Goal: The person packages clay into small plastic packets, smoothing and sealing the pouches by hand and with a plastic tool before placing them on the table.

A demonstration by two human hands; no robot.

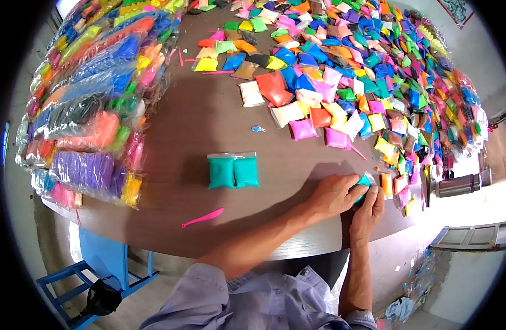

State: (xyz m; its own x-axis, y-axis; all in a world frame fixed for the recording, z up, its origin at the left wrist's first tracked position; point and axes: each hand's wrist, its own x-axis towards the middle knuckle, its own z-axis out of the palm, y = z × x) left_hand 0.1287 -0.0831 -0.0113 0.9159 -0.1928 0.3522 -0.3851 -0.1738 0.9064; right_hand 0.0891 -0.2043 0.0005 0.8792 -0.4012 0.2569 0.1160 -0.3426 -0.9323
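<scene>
Both hands are at the right side of the brown table, closed round a small teal packet. My left hand has its fingers and thumb over the packet's left side. My right hand pinches it from the right and below. Most of that packet is hidden by the fingers. Farther left, two teal packets lie side by side, a left teal packet and a right teal packet, with clear strips along their top edges. Below them rests a pink plastic tool, thin at one end and broader at the other.
A large heap of loose coloured packets covers the table's right and far side. On the left, bagged bundles are piled high. A metal cylinder is beyond the right edge. A blue chair stands below the table's left edge.
</scene>
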